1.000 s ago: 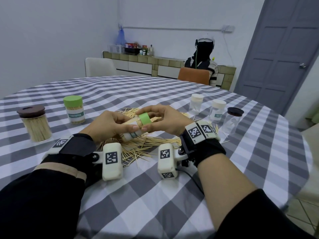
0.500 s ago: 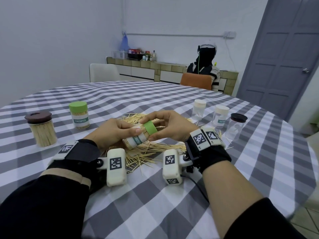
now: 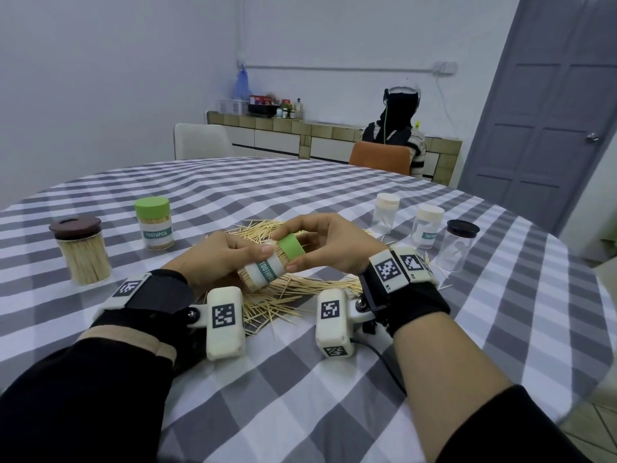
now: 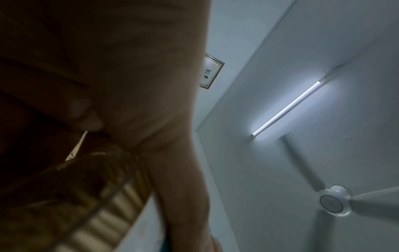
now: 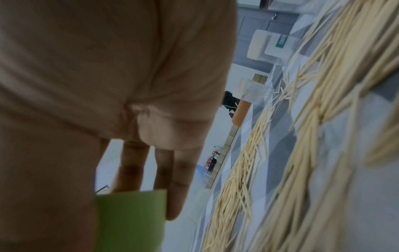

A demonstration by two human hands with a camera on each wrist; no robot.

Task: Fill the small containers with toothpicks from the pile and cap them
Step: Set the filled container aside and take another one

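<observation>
On the far left of the checked bench (image 3: 367, 208) stands a brown-lidded jar (image 3: 81, 250) packed with toothpicks, and just right of it a green-capped toothpick container (image 3: 154, 223), upright and full. Toward the middle, the left hand (image 3: 217, 259) curls its fingers and thumb round the body of a labelled toothpick container (image 3: 263, 272), which is held tilted above the near part of the toothpick pile (image 3: 293, 285) with its mouth pointing up and to the right. At that mouth sits a green cap (image 3: 291, 249), pinched between the thumb and fingertips of the right hand (image 3: 337, 243); the toothpick tips show just below the cap's rim, so whether it is fully seated cannot be told. In the right wrist view the cap (image 5: 131, 220) lies between the thumb and the fingers (image 5: 181, 180), with the pile (image 5: 259, 153) spread beyond. Farther right, past the pile, stand two white-capped containers (image 3: 386, 213) (image 3: 428, 227), nearly empty, and at the far right a clear black-lidded jar (image 3: 458, 247).
</observation>
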